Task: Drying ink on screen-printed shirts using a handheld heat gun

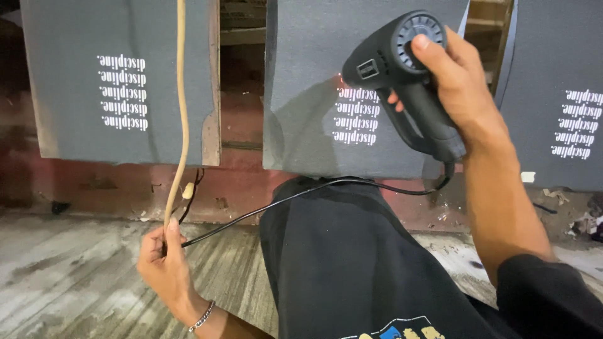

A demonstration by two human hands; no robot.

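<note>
Right hand (461,81) fingers wrapped on black heat gun (402,75), nozzle near grey panel (308,94); left hand (164,260) fingers pinching black cord (301,194).

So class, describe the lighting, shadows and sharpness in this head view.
Head view: dim, even light; the heat gun in the right hand casts a soft shadow on the middle grey panel; a faint red glow shows at its nozzle; edges stay fairly sharp.
</note>
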